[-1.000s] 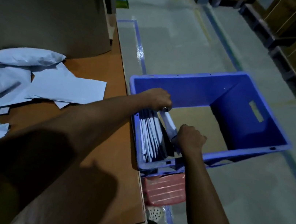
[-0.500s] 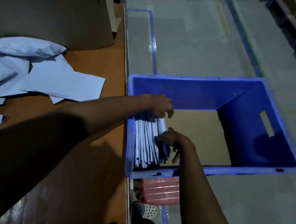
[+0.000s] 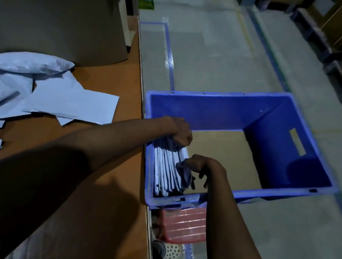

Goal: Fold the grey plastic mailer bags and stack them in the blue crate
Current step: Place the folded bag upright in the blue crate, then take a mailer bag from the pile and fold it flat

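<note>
The bag (image 3: 183, 169) that was riding above the row (image 3: 165, 168) a second ago is now dropping in at its open side, so one more is going home in the crate (image 3: 215, 94). The right hand (image 3: 201, 167) is pinching that bag's top edge. The left hand (image 3: 181, 133) is clutching the row's far end, keeping it standing against the crate's table-side wall. Bare cardboard (image 3: 225, 157) is lying open to the right. An unfolded pile (image 3: 5, 91) is waiting on the table (image 3: 98, 163).
</note>
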{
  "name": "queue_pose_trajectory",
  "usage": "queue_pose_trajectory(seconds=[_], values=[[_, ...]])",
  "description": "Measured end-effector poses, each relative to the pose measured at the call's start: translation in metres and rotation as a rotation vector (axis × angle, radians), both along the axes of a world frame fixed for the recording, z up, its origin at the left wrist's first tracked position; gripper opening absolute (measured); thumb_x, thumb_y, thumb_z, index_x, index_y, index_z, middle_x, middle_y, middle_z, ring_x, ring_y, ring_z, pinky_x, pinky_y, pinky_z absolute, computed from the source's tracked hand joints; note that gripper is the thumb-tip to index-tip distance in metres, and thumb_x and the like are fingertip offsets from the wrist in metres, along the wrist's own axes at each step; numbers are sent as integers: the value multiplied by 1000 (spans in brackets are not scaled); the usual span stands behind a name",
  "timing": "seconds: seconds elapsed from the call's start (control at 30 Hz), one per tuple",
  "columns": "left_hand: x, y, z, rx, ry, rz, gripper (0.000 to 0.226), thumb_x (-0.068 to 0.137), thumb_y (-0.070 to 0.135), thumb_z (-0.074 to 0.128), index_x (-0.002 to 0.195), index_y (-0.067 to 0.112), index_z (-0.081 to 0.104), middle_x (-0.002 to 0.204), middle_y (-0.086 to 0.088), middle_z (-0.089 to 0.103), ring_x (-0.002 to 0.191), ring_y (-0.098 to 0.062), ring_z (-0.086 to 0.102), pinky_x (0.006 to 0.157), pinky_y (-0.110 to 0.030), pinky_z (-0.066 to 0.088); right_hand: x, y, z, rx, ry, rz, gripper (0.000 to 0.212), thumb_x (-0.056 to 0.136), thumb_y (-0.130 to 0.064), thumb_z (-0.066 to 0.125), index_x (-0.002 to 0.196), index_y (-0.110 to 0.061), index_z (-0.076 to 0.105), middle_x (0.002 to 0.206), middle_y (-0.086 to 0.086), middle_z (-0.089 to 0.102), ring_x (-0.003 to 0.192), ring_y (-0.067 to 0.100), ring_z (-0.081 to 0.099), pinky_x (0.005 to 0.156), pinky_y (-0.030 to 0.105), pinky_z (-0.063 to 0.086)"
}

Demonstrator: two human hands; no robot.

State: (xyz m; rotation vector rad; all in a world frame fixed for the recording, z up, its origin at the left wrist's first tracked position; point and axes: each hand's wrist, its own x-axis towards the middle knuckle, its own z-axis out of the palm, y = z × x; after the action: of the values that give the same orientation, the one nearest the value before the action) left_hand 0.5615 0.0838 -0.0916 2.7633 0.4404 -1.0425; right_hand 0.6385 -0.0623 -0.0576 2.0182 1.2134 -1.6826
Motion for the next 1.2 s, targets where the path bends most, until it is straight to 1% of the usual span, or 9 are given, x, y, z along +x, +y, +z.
queue_pose_trajectory(seconds=[0.07,0.17,0.3,0.5,0.57,0.67,0.9,1.07,1.2], values=[[-6,0,1,-8,-7,33,50,99,46,42,148,37,49,154,-7,47,137,-32,43,115,-49,35,-2,-7,-1,45,-53,-76,49,110,-34,46,137,6,54,140,26,55,99,34,63,71,35,54],[-18,-6,24,-79,-107,149,49,103,40,47,152,34,45,159,-7,42,144,-29,36,118,-43,29,1,-16,-5,167,-126,-163,44,106,-43,50,121,-2,58,128,20,56,121,38,60,84,40,47],[-55,-8,67,-160,-423,328,56,93,35,62,147,24,55,150,-5,56,137,-24,49,108,-33,35,3,-39,-1,549,-196,-384,54,104,-36,57,150,-7,51,148,16,56,135,33,53,101,34,42],[-150,-24,102,-119,-946,553,38,91,23,63,128,19,72,127,-2,72,118,-22,62,100,-29,40,-33,-62,17,1028,-234,-463,34,103,-26,60,135,-16,67,126,8,71,110,24,69,90,32,50],[-180,-34,104,-110,-1037,618,40,86,26,61,124,20,73,120,-1,74,114,-21,65,100,-35,48,-55,-61,24,1142,-240,-457,30,103,-26,61,130,-18,71,124,6,73,106,20,70,83,27,47],[-227,-52,106,-104,-1102,706,40,87,25,66,127,22,70,116,1,75,112,-19,67,98,-41,52,-103,-54,41,1303,-186,-446,24,102,-24,63,124,-21,73,120,2,73,102,14,69,86,32,52],[-347,-81,93,24,-1192,876,35,95,25,66,129,33,68,121,9,71,119,-15,55,101,-48,46,-225,-30,57,1424,12,-355,26,103,-24,61,126,-30,71,120,-9,67,105,-5,59,82,26,54],[-407,-85,75,178,-1265,955,33,93,19,68,125,28,70,118,6,71,116,-15,55,100,-40,46,-279,-11,46,1400,8,-269,28,102,-23,61,128,-29,70,127,-7,66,117,13,60,90,43,56],[-417,-73,63,318,-1207,991,35,92,20,65,126,28,69,121,4,68,121,-19,51,100,-36,38,-299,4,37,1352,-85,-274,27,101,-23,63,126,-29,71,126,-3,66,118,18,59,91,44,56]])
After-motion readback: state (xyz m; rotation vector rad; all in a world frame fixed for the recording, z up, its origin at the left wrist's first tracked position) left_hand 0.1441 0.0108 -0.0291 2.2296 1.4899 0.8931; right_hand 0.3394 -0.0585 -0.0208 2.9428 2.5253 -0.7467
